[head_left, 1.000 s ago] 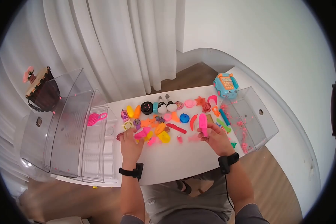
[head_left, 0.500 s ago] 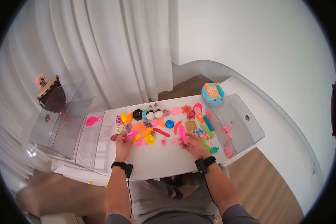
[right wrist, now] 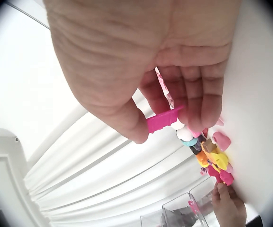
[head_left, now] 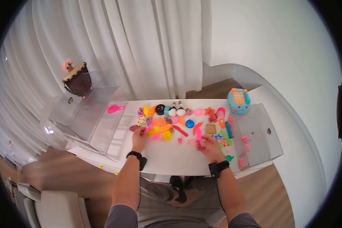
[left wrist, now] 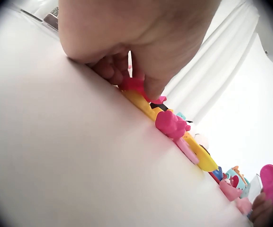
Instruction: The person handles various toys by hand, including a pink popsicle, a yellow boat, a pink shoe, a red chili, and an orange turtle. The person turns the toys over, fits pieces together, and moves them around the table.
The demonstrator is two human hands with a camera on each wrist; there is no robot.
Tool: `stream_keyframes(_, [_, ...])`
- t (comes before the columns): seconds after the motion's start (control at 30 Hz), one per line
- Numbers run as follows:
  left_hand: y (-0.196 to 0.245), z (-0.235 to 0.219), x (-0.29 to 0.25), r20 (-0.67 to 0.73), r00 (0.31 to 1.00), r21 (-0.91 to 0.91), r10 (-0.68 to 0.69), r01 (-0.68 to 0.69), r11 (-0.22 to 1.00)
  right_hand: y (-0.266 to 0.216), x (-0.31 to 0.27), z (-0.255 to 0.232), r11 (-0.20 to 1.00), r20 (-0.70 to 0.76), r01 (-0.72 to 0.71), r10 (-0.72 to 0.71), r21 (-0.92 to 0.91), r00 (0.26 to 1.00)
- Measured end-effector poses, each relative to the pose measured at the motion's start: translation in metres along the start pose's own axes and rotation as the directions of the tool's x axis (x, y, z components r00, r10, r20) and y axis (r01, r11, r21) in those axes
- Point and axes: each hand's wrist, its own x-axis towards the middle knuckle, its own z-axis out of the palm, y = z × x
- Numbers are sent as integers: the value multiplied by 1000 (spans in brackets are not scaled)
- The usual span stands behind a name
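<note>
My left hand (head_left: pixel 139 139) reaches to the left end of a spread of plastic toys, its thumb and fingers pinching a bright pink toy (left wrist: pixel 134 85) low over the table. A yellow toy (left wrist: pixel 138 101) lies right beside those fingertips. My right hand (head_left: pixel 211 148) pinches a flat pink piece with a rounded end (left wrist: pixel 270 182), shaped like a shoe sole, between thumb and fingers. That piece stands upright above the table's front half, near a red chili pepper (head_left: pixel 197 128). Close to the left hand are a dark red toy (head_left: pixel 134 128) and a pale ring-shaped toy (head_left: pixel 141 121).
Clear drawers (head_left: pixel 114 141) stand at the left, one holding a pink hairbrush (head_left: pixel 116 109). Another clear bin (head_left: pixel 280 152) with pink bits sits at the right, below a toy telephone (head_left: pixel 239 100). Behind the left drawers is a drum (head_left: pixel 78 81). A curtain (head_left: pixel 159 45) hangs behind.
The head view has shifted. My right hand has moved a little left with the pink piece, from over the brown square to beside the chili pepper. My left hand stays at the toys' left end.
</note>
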Motion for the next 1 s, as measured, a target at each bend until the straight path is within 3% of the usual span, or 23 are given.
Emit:
stream_keyframes(0.07, [15, -3, -5, -67, 996, -20, -61, 59, 998, 3, -1, 0, 1000, -3, 25, -25, 4, 1000])
stream_keyframes(0.23, [7, -4, 1, -104, 994, 70, 45, -37, 997, 4, -4, 2, 997, -44, 73, -71, 35, 996])
stream_keyframes(0.3, [1, -8, 4, -127, 992, 96, 8, 4, 995, 6, -6, 4, 996, -57, 85, -83, 21, 995])
stream_keyframes(0.33, [-3, -8, 4, -169, 980, 122, 108, -88, 989, 6, -6, 6, 997, -76, 82, -80, 14, 994])
stream_keyframes(0.37, [-8, -7, 6, -169, 980, 107, 108, -91, 990, 5, -6, 7, 997, -93, 77, -77, 2, 993])
stream_keyframes(0.43, [-19, -3, 9, -160, 985, -277, -67, 20, 961, 6, -2, 5, 996, -77, 78, -81, -36, 994])
stream_keyframes(0.53, [-16, -15, 8, -23, 980, -379, -198, 175, 909, 9, -2, 1, 997, -79, 63, -66, -41, 995])
stream_keyframes(0.57, [14, -23, -1, 8, 950, -442, -313, 284, 851, 7, -3, 0, 999, -68, 51, -52, -11, 996])
stream_keyframes(0.6, [18, -24, -3, 36, 941, -502, -335, 307, 809, 3, -7, -1, 998, -107, 60, -62, -25, 992])
stream_keyframes(0.67, [50, -27, -18, 131, 943, -619, -307, 320, 717, -6, -9, 7, 991, -43, 17, -12, 131, 999])
stream_keyframes(0.7, [62, -25, -24, 178, 936, -664, -303, 342, 666, -9, -8, 11, 992, -56, 14, -7, 126, 998])
stream_keyframes(0.83, [122, -1, -30, 307, 918, -734, -253, 397, 551, -23, 11, 53, 985, 165, 15, -43, 170, 985])
stream_keyframes(0.9, [143, 15, -23, 452, 883, -745, -130, 453, 490, -30, 27, 75, 986, 252, 18, -59, 165, 966])
stream_keyframes(0.97, [151, 31, -12, 461, 882, -714, -101, 436, 548, -36, 43, 91, 995, 223, 99, -97, 0, 970])
stream_keyframes(1.0, [151, 37, -7, 476, 877, -682, -66, 415, 602, -38, 50, 93, 996, 223, 92, -90, 1, 971])
